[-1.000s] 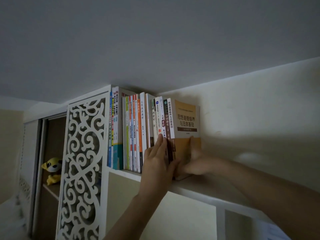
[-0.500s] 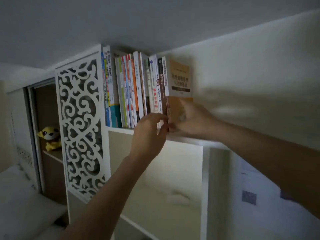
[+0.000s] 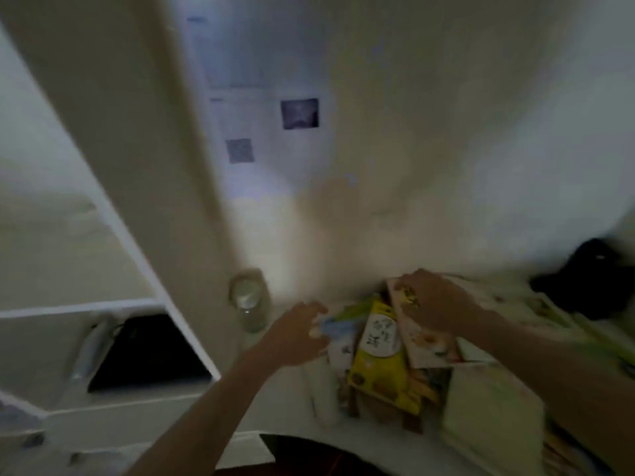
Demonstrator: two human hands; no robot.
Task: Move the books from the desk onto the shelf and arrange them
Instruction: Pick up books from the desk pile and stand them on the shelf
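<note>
A blurred pile of books lies on the white desk (image 3: 292, 417). It includes a yellow book (image 3: 381, 372), a pale pink-edged book (image 3: 431, 350) lying over it, and a blue and white book (image 3: 338, 329) at the left. My right hand (image 3: 436, 305) lies on the pale book with its fingers curled over the book's far edge. My left hand (image 3: 299, 334) hovers at the pile's left side, fingers loosely spread near the blue and white book. Whether it touches the book I cannot tell. The shelf's row of books is out of view.
A glass jar (image 3: 249, 304) stands on the desk just left of the pile, by the shelf's white upright (image 3: 137, 132). A black item (image 3: 144, 352) fills a low shelf compartment. A dark object (image 3: 591, 280) sits at the far right. More books (image 3: 491, 413) lie right of the pile.
Both hands have left the shelved books and dropped to the desk. The view has swung down from the top shelf to the pile, where my right hand has taken the pale book's edge.
</note>
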